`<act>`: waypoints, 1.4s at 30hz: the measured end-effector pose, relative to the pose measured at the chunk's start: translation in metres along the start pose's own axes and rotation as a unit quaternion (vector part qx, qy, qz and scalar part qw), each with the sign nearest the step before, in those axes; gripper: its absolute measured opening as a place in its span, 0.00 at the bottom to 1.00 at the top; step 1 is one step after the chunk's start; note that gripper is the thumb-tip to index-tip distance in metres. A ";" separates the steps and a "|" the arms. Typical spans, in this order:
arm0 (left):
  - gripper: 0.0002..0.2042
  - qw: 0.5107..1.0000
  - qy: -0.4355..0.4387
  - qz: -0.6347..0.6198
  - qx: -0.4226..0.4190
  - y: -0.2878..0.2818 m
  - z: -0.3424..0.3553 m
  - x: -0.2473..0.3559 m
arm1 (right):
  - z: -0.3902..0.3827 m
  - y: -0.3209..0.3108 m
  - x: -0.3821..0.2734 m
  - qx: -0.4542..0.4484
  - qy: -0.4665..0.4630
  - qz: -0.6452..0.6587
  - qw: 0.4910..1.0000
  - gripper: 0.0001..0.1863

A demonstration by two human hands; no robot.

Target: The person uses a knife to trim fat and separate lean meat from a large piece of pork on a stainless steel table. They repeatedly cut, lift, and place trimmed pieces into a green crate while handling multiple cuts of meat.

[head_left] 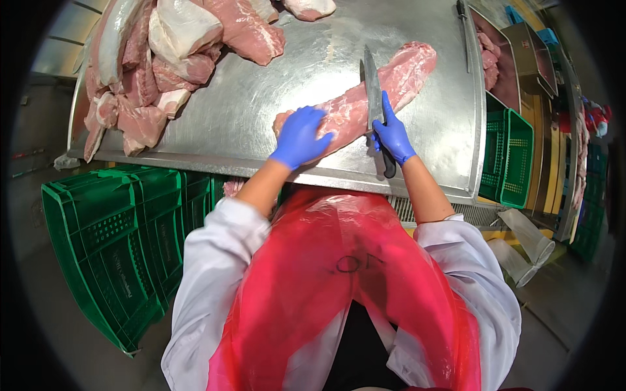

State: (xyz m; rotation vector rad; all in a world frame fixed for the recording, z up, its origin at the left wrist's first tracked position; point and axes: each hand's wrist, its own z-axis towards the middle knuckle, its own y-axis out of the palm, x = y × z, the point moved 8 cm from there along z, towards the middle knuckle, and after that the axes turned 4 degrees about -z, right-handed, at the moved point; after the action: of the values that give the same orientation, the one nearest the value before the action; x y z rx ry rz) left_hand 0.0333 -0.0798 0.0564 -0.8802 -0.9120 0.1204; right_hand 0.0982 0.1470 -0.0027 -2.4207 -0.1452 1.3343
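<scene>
A long pale-pink piece of meat [349, 112] lies slantwise on the metal table [254, 111]. My left hand [301, 137], in a blue glove, grips its near left end, the thumb spread from the fingers. In my gloved right hand [394, 135] is a long-bladed knife [372, 78] with a black handle. Its blade crosses the meat right of the middle and points away from me. The index finger stretches along the blade. Whether the edge is in the meat or only over it, I cannot tell.
Large cuts of meat [186, 32] are heaped at the table's far left. Green crates [124, 228] stand below its left front edge; another green crate [515, 156] is at the right. Beside the right edge are a thin black-handled tool [467, 39] and a meat-filled container [512, 88].
</scene>
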 end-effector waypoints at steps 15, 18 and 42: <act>0.08 0.977 -0.144 -0.143 -0.064 0.023 0.033 -0.060 | -0.019 0.076 -0.040 -0.064 0.013 0.052 0.996 0.44; 0.08 0.989 -0.089 -0.121 -0.016 0.024 0.024 -0.069 | -0.050 0.088 -0.041 -0.118 0.046 0.037 0.991 0.43; 0.15 0.955 -0.275 -0.086 -0.077 0.001 -0.011 -0.143 | -0.127 0.037 -0.053 -0.110 0.076 0.059 0.989 0.42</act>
State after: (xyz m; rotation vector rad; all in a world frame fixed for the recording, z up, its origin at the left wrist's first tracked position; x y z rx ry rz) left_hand -0.0484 -0.1490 -0.0391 -0.9229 -1.5315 0.1477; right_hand 0.1720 0.0642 0.0869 -2.7447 -0.1153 1.2340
